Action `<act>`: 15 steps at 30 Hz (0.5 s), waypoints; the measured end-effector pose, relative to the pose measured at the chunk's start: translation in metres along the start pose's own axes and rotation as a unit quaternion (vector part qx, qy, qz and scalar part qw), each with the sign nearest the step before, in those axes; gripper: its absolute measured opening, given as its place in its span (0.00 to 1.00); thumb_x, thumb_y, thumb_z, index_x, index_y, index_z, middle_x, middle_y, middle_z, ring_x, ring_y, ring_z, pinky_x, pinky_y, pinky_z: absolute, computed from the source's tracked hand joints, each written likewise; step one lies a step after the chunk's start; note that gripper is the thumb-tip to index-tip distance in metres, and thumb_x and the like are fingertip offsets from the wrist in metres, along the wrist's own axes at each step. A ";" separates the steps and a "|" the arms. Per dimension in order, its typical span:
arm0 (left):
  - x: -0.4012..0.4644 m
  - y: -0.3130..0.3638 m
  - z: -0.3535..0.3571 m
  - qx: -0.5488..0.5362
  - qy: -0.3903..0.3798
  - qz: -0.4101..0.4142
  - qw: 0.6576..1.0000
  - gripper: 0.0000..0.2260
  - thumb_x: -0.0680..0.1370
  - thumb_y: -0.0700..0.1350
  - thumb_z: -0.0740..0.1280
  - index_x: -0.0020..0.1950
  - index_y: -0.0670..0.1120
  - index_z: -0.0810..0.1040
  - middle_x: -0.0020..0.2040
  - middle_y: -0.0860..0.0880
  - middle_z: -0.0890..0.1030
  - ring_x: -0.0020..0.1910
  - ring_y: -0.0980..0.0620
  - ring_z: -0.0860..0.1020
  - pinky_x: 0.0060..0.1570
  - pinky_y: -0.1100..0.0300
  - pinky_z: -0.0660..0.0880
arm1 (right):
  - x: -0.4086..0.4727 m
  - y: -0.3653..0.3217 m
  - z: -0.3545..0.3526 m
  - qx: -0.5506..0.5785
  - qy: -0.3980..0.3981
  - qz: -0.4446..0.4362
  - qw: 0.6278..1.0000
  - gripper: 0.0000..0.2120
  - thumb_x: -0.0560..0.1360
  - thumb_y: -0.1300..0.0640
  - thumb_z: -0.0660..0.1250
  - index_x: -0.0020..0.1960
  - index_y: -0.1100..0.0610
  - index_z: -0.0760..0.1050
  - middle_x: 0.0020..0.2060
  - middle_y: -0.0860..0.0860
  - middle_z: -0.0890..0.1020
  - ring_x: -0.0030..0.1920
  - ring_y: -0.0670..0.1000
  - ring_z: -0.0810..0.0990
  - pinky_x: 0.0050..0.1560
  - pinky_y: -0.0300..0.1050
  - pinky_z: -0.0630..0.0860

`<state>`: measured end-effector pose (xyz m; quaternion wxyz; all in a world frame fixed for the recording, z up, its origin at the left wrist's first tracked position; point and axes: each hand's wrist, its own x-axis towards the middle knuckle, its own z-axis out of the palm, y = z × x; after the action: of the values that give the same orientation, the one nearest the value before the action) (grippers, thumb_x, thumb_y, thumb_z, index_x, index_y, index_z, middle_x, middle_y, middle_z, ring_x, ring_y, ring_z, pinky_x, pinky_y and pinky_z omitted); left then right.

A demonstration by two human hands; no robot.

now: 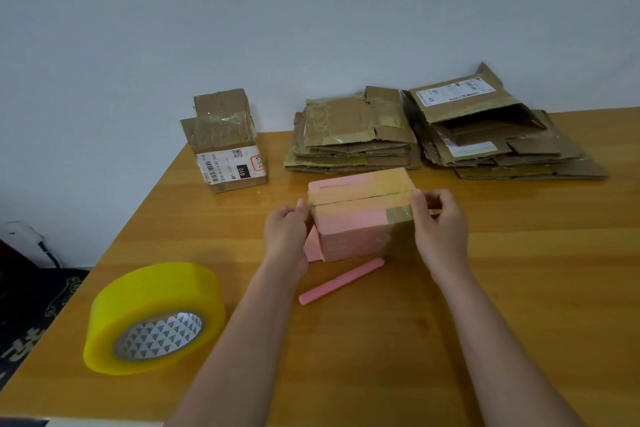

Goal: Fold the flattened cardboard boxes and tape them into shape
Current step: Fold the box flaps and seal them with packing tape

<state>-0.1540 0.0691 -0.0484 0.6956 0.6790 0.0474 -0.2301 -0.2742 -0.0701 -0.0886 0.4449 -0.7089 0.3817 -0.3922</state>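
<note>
Head view, two flattened cardboard stacks (353, 135), one pink box (360, 218)

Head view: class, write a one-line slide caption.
Both hands, left and right, press tape across a pink box beside a yellow tape roll.

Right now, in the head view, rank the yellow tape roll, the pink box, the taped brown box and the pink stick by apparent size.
1. yellow tape roll, though it is nearest the camera
2. pink box and taped brown box: too alike to rank
3. pink stick
</note>
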 end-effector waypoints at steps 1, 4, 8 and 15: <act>0.003 -0.003 0.000 -0.001 0.005 -0.002 1.000 0.08 0.83 0.43 0.62 0.53 0.39 0.77 0.54 0.43 0.80 0.56 0.46 0.78 0.63 0.49 0.74 | 0.000 0.001 0.001 -0.002 -0.001 0.009 1.000 0.10 0.81 0.47 0.61 0.53 0.53 0.72 0.48 0.48 0.77 0.48 0.47 0.76 0.41 0.42 0.73; 0.009 -0.010 0.004 -0.001 0.010 -0.003 1.000 0.09 0.83 0.43 0.60 0.53 0.38 0.76 0.51 0.44 0.80 0.50 0.49 0.78 0.53 0.53 0.77 | 0.005 0.001 0.003 -0.005 -0.010 0.036 0.999 0.09 0.81 0.46 0.60 0.53 0.52 0.71 0.46 0.44 0.75 0.46 0.43 0.75 0.40 0.43 0.74; 0.009 -0.013 0.007 -0.007 0.013 -0.014 1.000 0.10 0.84 0.44 0.59 0.47 0.41 0.75 0.48 0.42 0.82 0.50 0.45 0.82 0.52 0.45 0.80 | 0.008 -0.001 0.002 0.007 -0.023 0.058 0.998 0.10 0.81 0.47 0.61 0.55 0.53 0.72 0.45 0.42 0.74 0.44 0.42 0.74 0.41 0.45 0.76; 0.007 -0.015 0.003 -0.024 0.001 -0.033 0.999 0.09 0.81 0.45 0.64 0.52 0.38 0.77 0.50 0.41 0.83 0.49 0.45 0.83 0.47 0.50 0.81 | 0.009 -0.002 0.001 0.047 -0.028 0.085 0.995 0.11 0.79 0.47 0.63 0.56 0.54 0.73 0.46 0.43 0.75 0.46 0.42 0.74 0.40 0.43 0.73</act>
<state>-0.1544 0.0649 -0.0649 0.7034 0.6605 0.0758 -0.2513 -0.2697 -0.0772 -0.0853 0.5201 -0.6628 0.4092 -0.3503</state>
